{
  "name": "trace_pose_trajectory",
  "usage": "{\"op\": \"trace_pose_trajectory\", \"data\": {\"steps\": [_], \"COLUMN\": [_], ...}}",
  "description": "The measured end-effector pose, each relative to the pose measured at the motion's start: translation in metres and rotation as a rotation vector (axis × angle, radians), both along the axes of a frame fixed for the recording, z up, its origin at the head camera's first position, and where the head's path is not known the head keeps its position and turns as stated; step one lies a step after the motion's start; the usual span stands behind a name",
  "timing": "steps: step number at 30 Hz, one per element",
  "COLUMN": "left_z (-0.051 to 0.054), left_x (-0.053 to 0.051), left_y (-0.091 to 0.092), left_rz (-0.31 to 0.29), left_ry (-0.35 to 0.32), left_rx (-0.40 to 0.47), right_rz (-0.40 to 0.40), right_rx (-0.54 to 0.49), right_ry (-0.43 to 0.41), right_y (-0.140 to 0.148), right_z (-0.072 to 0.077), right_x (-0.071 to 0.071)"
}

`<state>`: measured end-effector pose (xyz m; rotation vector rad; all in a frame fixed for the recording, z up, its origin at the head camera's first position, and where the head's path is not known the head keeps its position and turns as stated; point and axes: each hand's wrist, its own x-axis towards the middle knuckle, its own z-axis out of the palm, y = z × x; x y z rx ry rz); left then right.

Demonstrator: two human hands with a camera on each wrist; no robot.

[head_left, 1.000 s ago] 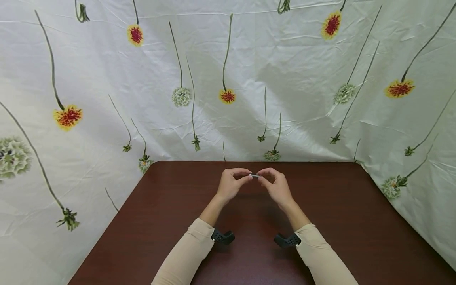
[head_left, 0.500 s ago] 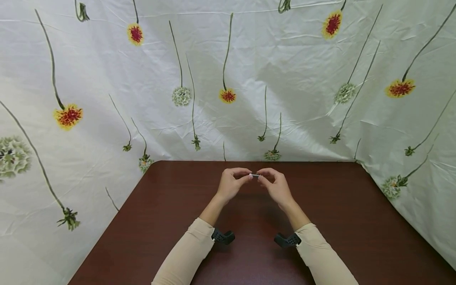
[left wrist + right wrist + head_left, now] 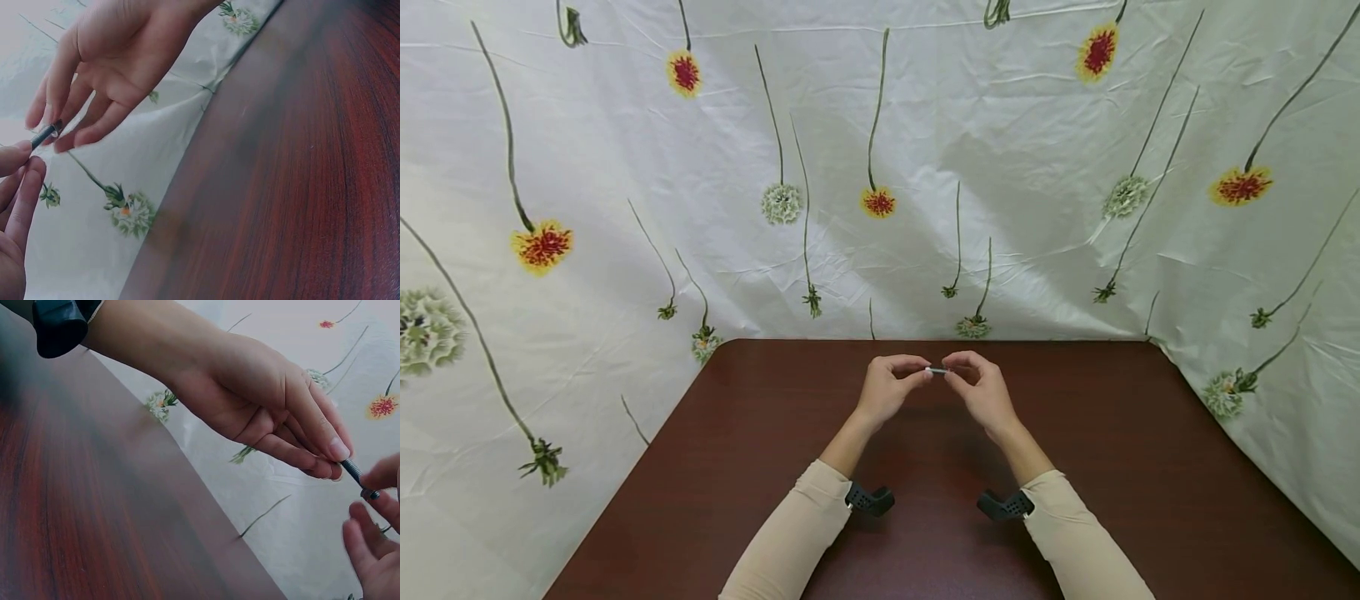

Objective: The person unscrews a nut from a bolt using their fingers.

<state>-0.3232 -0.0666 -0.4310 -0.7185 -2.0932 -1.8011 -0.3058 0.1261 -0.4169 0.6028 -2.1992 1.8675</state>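
A small grey threaded bolt (image 3: 937, 370) spans the gap between the two hands above the table. Its plain end is pinched between thumb and fingers of the left hand (image 3: 881, 392). At the other end, the right hand (image 3: 984, 395) has its thumb and fingers spread around a thicker dark piece (image 3: 370, 494); whether that is a head or a nut I cannot tell. In the right wrist view one right fingertip (image 3: 381, 474) touches the bolt beside this piece, while another stands a little apart below. The left wrist view shows the right hand (image 3: 128, 59) slightly blurred.
A dark red-brown wooden table (image 3: 760, 433) lies under both arms. Behind and beside it hangs a pale cloth (image 3: 1037, 125) printed with flowers. Black bands (image 3: 870, 499) sit at both wrists, over beige sleeves.
Both arms stay in place. The right fingertips have shifted very slightly around their end of the bolt; the left hand keeps its pinch.
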Motion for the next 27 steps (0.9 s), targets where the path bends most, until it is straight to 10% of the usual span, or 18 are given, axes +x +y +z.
{"op": "trace_pose_trajectory", "data": {"steps": [27], "left_z": [-0.012], "left_x": [-0.012], "left_y": [0.000], "left_rz": [0.033], "left_ry": [0.022], "left_rx": [0.010], "right_rz": [0.028], "right_rx": [-0.113], "right_ry": [-0.040], "right_y": [-0.001], "right_z": [-0.021], "right_x": [-0.017]}}
